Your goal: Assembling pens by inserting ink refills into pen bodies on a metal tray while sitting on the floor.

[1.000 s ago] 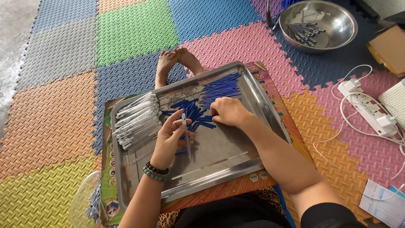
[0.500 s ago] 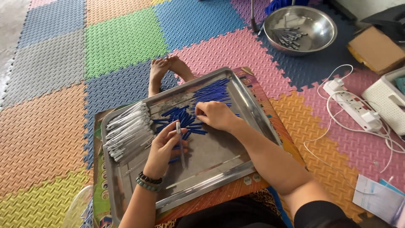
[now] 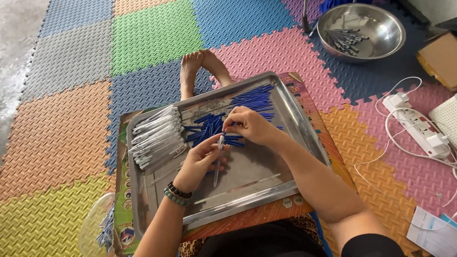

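Assembly is being carried out over the rectangular steel tray (image 3: 304, 128): a clear plastic pen barrel (image 3: 218, 157) is being pinched upright in the left hand (image 3: 200, 162), while the right hand (image 3: 250, 126) is closing on thin blue refills (image 3: 209, 128) mid-tray. Best fed in straight, one at a time.

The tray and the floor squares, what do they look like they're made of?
The tray looks like metal, probably stainless steel: grey, shiny, with a reflective rolled rim. The floor squares look like soft foam: matte, coloured, embossed texture, with interlocking toothed edges.
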